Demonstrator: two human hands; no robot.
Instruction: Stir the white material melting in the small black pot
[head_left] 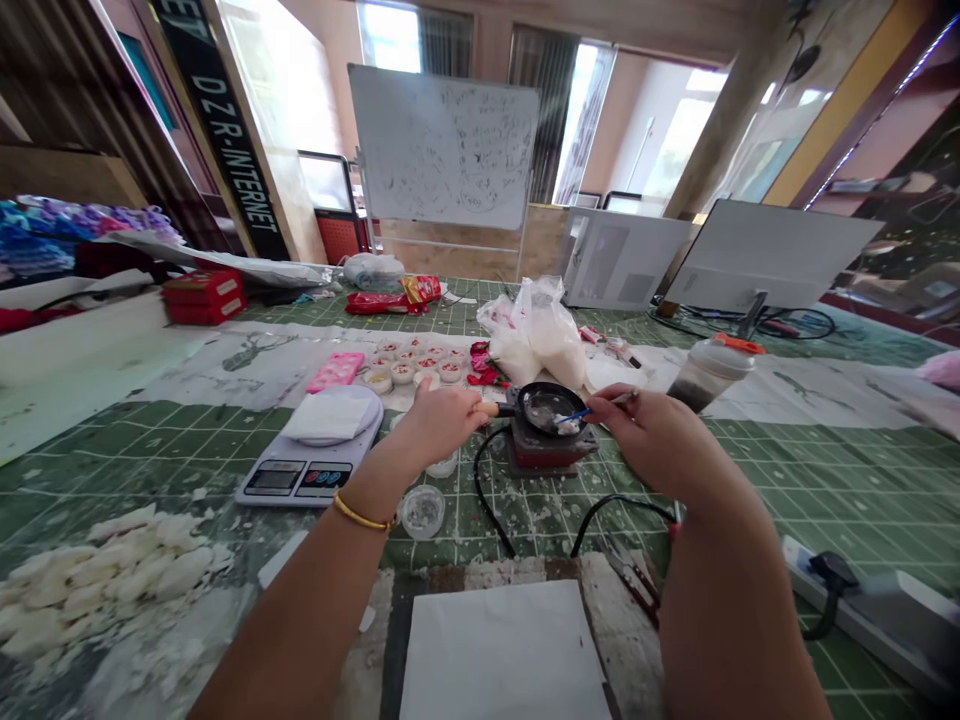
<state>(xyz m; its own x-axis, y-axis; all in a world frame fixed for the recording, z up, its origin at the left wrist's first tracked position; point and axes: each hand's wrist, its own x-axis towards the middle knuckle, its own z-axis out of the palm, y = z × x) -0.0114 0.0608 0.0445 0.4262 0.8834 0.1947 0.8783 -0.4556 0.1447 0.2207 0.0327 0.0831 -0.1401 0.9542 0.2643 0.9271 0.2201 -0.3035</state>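
Note:
My left hand (439, 425) is closed around the light wooden handle of a small black frying pan (534, 398). The pan sits on a small red and grey electric hot plate (547, 456). Thin blue stick (576, 415) in its fingers, my right hand (626, 425) is at the pan's right rim. The stick's tip reaches into the pan, touching white bits (566, 427). Clear liquid seems to cover the pan's bottom. Left of my left hand are several small cups with red and white contents (403, 372) and a clear cup (422, 512).
A kitchen scale (281, 478) with white paper stands left, near a pink mould (335, 371) and white wax-like chunks (112, 575). Bags of white material (536, 345) sit behind the pan. Cables, pliers (634, 580), a power strip (862, 620) and a lidded jar (709, 370) lie right.

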